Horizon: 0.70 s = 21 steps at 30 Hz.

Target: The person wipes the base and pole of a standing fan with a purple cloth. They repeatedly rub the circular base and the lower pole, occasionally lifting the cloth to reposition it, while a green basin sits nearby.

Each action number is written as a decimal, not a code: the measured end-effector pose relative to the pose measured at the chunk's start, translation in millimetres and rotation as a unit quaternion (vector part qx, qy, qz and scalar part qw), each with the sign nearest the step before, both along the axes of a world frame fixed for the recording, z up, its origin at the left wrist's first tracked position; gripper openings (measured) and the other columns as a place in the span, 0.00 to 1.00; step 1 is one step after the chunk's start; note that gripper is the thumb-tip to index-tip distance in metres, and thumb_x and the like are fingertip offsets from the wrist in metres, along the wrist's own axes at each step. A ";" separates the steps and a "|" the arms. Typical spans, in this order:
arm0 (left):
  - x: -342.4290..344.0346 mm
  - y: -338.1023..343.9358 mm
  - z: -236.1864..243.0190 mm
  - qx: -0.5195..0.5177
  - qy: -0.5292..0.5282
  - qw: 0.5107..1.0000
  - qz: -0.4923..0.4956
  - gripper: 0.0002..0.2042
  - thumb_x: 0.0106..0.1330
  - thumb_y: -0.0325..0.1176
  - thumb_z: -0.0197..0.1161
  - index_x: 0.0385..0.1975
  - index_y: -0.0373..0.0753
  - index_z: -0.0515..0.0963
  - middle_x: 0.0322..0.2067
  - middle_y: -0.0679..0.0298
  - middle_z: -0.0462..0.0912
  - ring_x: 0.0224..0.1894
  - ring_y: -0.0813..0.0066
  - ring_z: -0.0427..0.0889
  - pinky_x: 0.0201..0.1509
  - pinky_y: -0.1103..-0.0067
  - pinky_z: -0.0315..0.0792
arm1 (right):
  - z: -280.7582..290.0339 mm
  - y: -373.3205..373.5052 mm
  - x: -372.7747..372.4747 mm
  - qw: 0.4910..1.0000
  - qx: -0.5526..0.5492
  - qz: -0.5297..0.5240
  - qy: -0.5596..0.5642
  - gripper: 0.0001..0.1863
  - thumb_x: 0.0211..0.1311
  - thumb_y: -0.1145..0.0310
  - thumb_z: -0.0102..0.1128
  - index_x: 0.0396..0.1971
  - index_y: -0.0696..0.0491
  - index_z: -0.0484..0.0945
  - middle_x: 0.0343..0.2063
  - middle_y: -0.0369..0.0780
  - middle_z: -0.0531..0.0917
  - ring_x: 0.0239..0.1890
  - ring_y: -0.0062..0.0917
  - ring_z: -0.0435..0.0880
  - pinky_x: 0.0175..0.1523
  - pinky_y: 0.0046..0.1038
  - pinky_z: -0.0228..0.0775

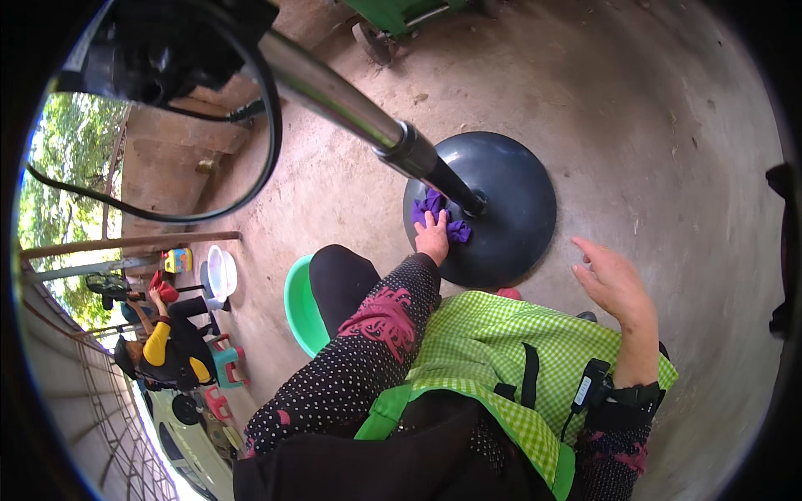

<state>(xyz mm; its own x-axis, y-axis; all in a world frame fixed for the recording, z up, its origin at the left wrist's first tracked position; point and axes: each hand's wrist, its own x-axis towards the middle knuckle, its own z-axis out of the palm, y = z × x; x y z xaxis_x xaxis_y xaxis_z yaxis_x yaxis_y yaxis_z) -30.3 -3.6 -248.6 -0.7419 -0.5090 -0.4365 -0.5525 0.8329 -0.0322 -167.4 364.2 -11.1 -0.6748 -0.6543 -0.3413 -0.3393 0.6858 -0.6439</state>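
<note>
A stand rises in front of me on a round, glossy black base, its metal pole slanting to the upper left. My left hand presses a crumpled purple cloth onto the base's left side, close to where the pole meets it. Part of the cloth is hidden under the fingers. Off the base's right edge, my right hand is held in the air with its fingers stretched out and nothing in it.
A dark machine part with a looping black cable tops the pole. Beside my left knee is a green basin. Farther left, another person works near a white basin and small stools. A green wheeled object stands beyond.
</note>
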 end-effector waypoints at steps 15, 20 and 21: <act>86.6 77.4 94.1 0.330 -0.163 0.921 -0.128 0.37 0.62 0.63 0.60 0.64 0.44 0.68 0.59 0.44 0.73 0.55 0.45 0.78 0.59 0.49 0.67 | -10.8 12.0 2.6 0.999 0.051 -0.006 -0.001 0.22 0.62 0.65 0.61 0.57 0.52 0.75 0.38 0.48 0.84 0.42 0.44 0.83 0.47 0.39 0.74; 93.2 70.1 83.6 0.338 -0.182 0.901 -0.201 0.48 0.54 0.78 0.54 0.67 0.45 0.67 0.57 0.49 0.76 0.61 0.48 0.74 0.63 0.41 0.57 | -20.7 12.4 1.9 0.999 0.049 0.006 -0.018 0.22 0.62 0.65 0.61 0.56 0.52 0.75 0.39 0.49 0.84 0.42 0.45 0.83 0.48 0.40 0.74; 93.2 68.1 81.3 0.345 -0.183 0.897 -0.207 0.49 0.53 0.79 0.54 0.67 0.45 0.67 0.58 0.49 0.75 0.62 0.47 0.74 0.64 0.40 0.55 | -22.7 10.4 0.7 0.999 0.038 0.000 -0.039 0.22 0.62 0.65 0.61 0.56 0.52 0.75 0.39 0.49 0.84 0.43 0.45 0.83 0.48 0.40 0.74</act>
<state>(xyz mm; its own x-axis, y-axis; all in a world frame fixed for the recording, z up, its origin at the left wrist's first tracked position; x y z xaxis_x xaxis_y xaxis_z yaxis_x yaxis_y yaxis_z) 62.9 64.5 -167.3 -0.5484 0.2620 -0.7942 -0.2495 0.8552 0.4543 -166.6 374.6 -33.8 -0.6439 -0.6253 -0.4409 -0.2907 0.7330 -0.6150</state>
